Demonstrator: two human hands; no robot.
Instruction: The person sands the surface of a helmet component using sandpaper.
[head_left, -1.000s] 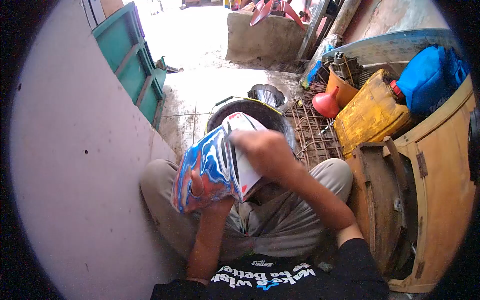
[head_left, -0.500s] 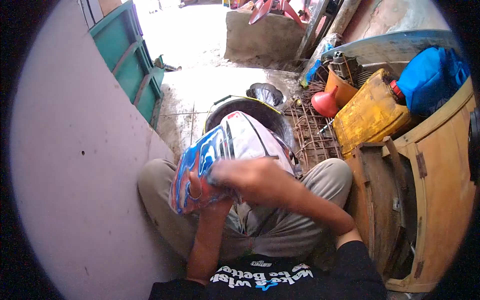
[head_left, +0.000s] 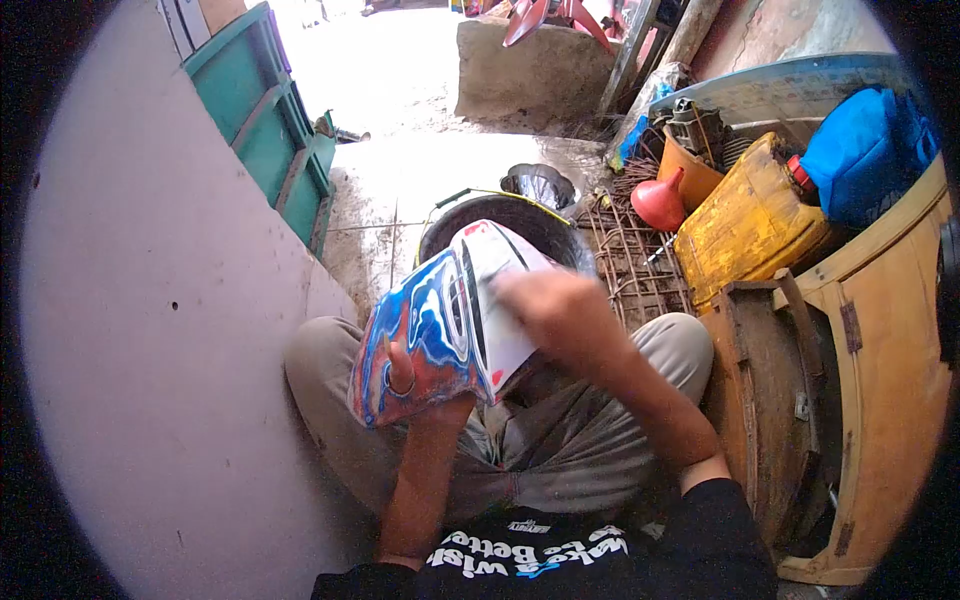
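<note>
A curved panel point(head_left: 430, 315), swirled in blue, white and worn red on its left and white on its right, lies tilted over my lap. Under it, my left hand point(head_left: 400, 368) holds it, with a finger or thumb showing through a round hole; the rest of that hand is hidden. My right hand point(head_left: 553, 308) is closed and blurred over the white part. Whatever lies under its fingertips cannot be made out. Just beyond the panel is a dark bucket point(head_left: 500, 210) with a yellow-edged handle.
A black scalloped bowl point(head_left: 540, 186) stands past the bucket. To the right are a rusty metal grid point(head_left: 635, 265), a red funnel point(head_left: 660, 202), a yellow jerrycan point(head_left: 755, 222), a blue bag point(head_left: 868, 160) and a wooden frame point(head_left: 890, 370). A pale board point(head_left: 170, 300) rises at the left.
From low over the panel's coloured part, my right hand has moved up and right onto the white part. My left hand keeps its hold.
</note>
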